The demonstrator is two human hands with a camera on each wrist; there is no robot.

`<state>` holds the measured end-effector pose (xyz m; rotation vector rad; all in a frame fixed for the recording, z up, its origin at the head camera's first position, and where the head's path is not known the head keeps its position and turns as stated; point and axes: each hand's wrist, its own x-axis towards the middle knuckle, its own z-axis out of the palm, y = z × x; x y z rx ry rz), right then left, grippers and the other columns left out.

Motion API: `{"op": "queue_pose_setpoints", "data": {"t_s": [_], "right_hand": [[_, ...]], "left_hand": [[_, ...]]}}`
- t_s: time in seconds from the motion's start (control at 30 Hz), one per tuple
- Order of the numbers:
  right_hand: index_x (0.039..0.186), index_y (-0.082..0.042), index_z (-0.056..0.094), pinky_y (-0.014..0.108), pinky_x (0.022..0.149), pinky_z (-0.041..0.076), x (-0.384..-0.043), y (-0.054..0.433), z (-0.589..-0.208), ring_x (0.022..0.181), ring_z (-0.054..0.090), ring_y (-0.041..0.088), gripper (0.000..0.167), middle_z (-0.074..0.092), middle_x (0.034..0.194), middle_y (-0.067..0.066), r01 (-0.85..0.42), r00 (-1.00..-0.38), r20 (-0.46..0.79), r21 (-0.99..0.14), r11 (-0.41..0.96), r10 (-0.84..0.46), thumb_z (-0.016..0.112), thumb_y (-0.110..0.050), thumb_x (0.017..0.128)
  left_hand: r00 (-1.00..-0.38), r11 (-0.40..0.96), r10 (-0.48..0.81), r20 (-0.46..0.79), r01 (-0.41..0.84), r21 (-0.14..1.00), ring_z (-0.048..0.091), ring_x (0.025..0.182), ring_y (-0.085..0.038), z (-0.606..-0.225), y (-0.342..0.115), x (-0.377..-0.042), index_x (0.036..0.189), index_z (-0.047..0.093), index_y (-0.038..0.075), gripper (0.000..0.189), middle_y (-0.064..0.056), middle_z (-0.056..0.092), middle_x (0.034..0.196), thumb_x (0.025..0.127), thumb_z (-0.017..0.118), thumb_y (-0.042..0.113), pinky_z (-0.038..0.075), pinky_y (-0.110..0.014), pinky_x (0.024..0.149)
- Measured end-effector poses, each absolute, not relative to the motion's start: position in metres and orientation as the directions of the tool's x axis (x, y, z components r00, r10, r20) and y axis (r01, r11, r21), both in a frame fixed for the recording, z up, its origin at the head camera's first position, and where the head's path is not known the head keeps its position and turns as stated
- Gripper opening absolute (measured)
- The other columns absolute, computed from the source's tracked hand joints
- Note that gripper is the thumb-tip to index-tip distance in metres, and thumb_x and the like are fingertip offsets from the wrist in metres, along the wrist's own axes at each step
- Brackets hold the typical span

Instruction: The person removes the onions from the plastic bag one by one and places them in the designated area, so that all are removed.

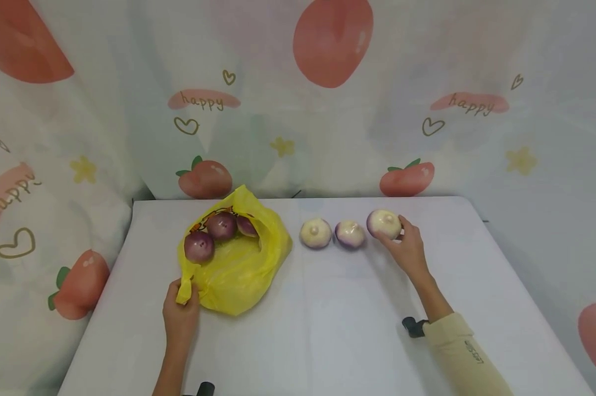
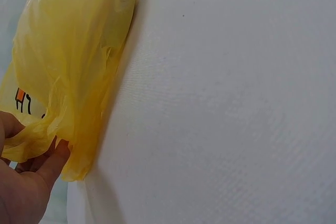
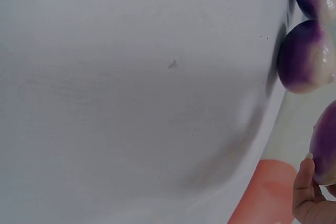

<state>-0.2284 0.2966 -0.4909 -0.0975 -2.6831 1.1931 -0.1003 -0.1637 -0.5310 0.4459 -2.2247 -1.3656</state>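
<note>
Draped corner (image 1: 138, 170), printed cloth (image 1: 347, 132), white table (image 1: 347, 341)

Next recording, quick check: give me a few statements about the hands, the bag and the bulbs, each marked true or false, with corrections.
1. The left hand holds the yellow bag. True.
2. The right hand is empty. False: it grips a purple-and-white bulb.
3. Two other bulbs rest on the table between the bag and the right hand. True.
4. The bag's mouth is tied shut. False: it is open, showing purple bulbs inside.
</note>
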Motion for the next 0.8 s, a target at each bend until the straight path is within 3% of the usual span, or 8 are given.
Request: {"op": "queue_pose_setpoints", "data": {"t_s": [0.8], "right_hand": [[0.138, 0.011, 0.032, 0.045, 0.081, 0.04, -0.231, 0.308, -0.506, 0.099, 0.05, 0.038, 0.084, 0.043, 0.123, 0.031, 0.008, -0.978, 0.138, -0.729, 0.685, 0.159, 0.07, -0.04, 0.083]], "left_hand": [[-0.832, 0.439, -0.511, 0.217, -0.036, 0.898, 0.047, 0.083, -0.01, -0.53, -0.163, -0.099, 0.107, 0.057, -0.004, 0.019, -0.015, 0.062, 0.098, 0.089, 0.06, 0.002, 0.037, -0.013, 0.072]]}}
